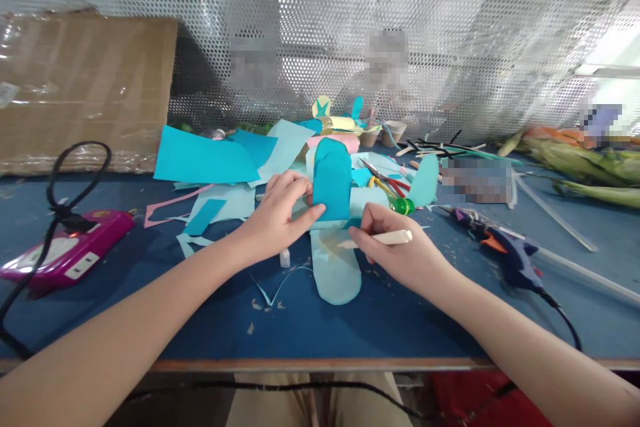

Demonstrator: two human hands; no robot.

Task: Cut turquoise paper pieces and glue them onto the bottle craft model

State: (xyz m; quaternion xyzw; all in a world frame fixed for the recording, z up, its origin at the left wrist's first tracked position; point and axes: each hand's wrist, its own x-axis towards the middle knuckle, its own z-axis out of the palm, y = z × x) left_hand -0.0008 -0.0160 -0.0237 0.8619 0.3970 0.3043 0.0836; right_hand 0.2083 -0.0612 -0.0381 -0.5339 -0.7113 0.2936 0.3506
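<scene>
My left hand [280, 213] pinches a rounded teal paper piece [332, 180] that stands upright, thumb against its lower edge. Under it lies a long light-blue rounded paper shape [336, 273] flat on the blue table [150, 307]. My right hand [395, 243] is closed on a pale wooden stick [387, 238], held level with its near end touching the light-blue paper. A small green-capped bottle [403, 206] lies just behind my right hand.
Teal and light-blue paper scraps [210, 160] pile up behind my hands, with red-handled scissors [387, 180]. A blue glue gun [505, 253] lies at right, a magenta power strip [65, 250] with black cable at left. Cardboard [85, 87] leans on the mesh screen. Corn husks [585, 160] at far right.
</scene>
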